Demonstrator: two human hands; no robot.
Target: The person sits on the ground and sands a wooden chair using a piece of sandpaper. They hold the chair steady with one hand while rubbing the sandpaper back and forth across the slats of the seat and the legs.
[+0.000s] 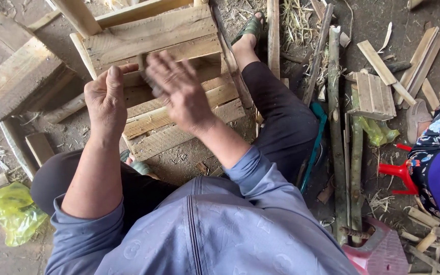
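1. Dirt floor strewn with offcuts lies under my hands.
2. Slatted wooden crate sits just beyond both hands: stiff, rough, splintery, fairly light; I judge the corner posts the best hold.
3. Left hand rests spread on a slat; right hand is blurred, fingers open, holding nothing.

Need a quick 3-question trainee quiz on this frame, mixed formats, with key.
1. True or false: the left hand rests on the wooden slat frame.
2. What colour is the plastic bag at lower left? A red, B yellow-green, C black.
3. Fill in: the right hand is blurred, its fingers ____.

Key: 1 true; 2 B; 3 spread open.
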